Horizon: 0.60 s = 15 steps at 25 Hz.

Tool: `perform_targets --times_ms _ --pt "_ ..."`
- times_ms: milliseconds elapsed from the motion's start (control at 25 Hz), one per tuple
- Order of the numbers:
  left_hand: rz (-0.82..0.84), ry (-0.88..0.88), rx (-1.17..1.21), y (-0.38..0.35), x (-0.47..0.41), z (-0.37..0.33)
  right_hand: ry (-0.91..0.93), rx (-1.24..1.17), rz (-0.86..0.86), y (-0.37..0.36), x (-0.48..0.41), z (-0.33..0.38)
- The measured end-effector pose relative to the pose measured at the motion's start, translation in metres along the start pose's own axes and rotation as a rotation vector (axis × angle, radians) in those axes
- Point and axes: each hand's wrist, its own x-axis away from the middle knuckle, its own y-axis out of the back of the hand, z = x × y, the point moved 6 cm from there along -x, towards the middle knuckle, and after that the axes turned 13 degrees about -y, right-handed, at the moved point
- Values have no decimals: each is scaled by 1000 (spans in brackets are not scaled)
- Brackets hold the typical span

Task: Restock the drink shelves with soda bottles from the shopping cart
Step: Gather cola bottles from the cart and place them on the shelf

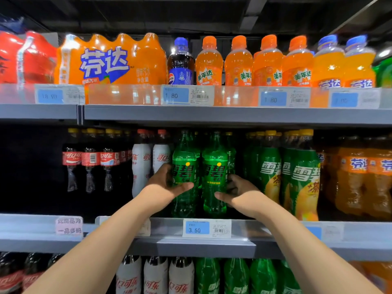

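Above the 3.50 price tag [206,228], two green soda bottles [214,200] stand side by side on the shelf [191,247]. The left hand [167,184] grips the left bottle [184,164]; the right hand [240,193] grips the right bottle [214,164].

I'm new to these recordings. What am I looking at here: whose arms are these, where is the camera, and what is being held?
There is no machine here. A person wears one wide-angle camera on the head, looking forward and down, so the two bare arms reaching in from below are the wearer's own. They face shelves of drinks. The left hand grips the left green bottle, thumb across its front. The right hand holds the right green bottle beside it. Both bottles stand upright on the middle shelf, above a price tag reading 3.50. White cola bottles stand to their left, yellow-capped green bottles to their right, and orange soda bottles on the shelf above. The shopping cart is not in view.
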Motion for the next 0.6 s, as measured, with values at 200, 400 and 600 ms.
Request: perform_targets --times_ms 200,400,600 --pt "104 58 -158 -6 -1 6 -26 106 25 -2 -5 -7" --pt "117 62 -288 -8 -3 10 -14 118 52 -4 -5 -7" --pt "138 105 -381 -8 -3 10 -33 147 14 -2 -5 -9"
